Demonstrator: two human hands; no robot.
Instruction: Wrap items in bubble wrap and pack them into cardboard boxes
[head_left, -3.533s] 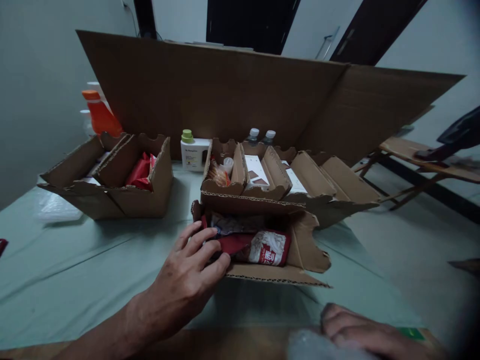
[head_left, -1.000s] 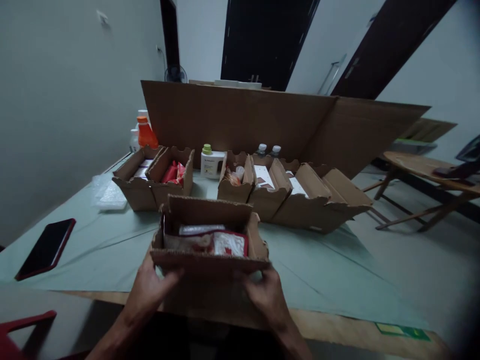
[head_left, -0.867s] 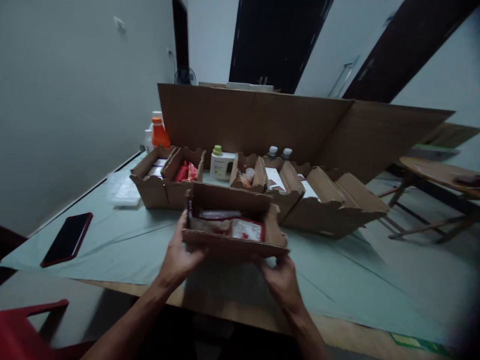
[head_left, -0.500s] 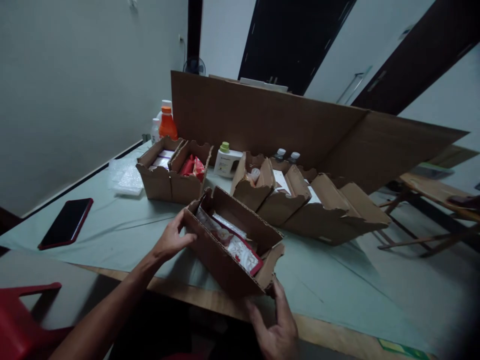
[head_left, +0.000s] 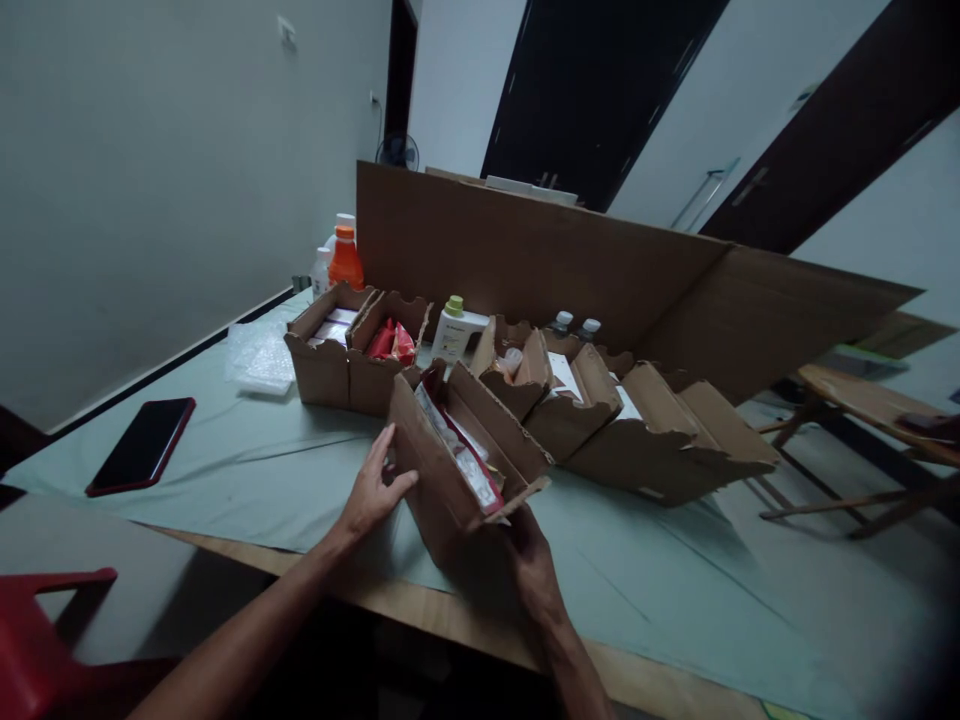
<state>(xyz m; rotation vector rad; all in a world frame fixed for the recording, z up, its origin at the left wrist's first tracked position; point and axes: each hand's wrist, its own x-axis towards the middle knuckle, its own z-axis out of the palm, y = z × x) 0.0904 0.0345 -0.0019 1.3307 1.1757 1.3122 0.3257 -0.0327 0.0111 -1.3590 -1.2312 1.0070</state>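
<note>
A small open cardboard box (head_left: 439, 470) with red and white packets (head_left: 472, 465) inside stands turned lengthwise at the near part of the green-covered table (head_left: 247, 480). My left hand (head_left: 373, 487) lies against the box's left side wall, fingers stretched flat. Gripping the box's near end is my right hand (head_left: 529, 560), its fingers partly hidden behind the cardboard.
A row of open cardboard boxes (head_left: 600, 425) with goods stands behind, two more (head_left: 352, 350) to the left. A large cardboard sheet (head_left: 570, 270) stands upright at the back. An orange bottle (head_left: 346, 258), a white bottle (head_left: 454, 330), bubble wrap (head_left: 259, 358), a phone (head_left: 142, 445) and a red chair (head_left: 45, 640) are around.
The box has been turned from broadside to lengthwise and slid toward the row of boxes. My left hand went to its side, my right hand to its near end.
</note>
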